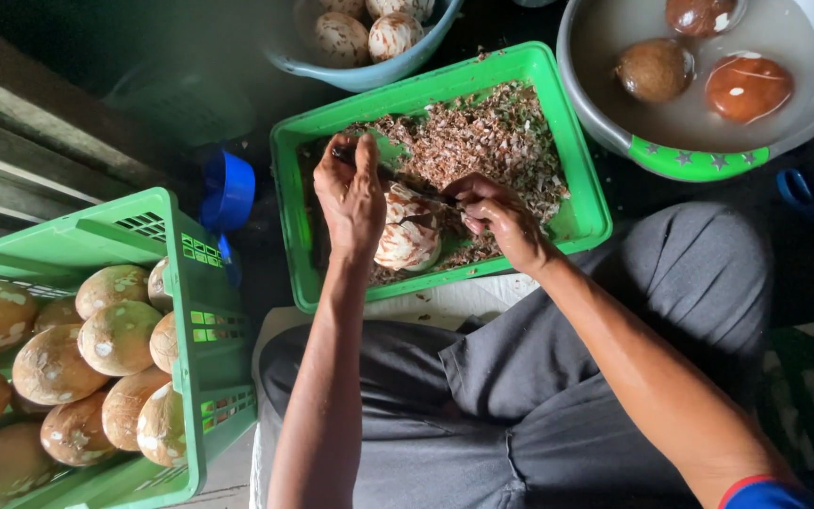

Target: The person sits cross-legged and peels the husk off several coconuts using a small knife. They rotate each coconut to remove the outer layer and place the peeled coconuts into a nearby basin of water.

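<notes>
Between the two hands — over the green tray (572, 141) — sits the coconut (407, 240), left hand (352, 198) clasping its top, right hand (501, 219) gripping a knife (421, 193) lying crosswise toward the left.

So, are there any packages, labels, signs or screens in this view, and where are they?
None can be seen: no package, label, sign or screen.
Only open containers: a green tray of brown shavings under the hands, a green crate of coconuts at left, a grey basin of water at upper right.
</notes>
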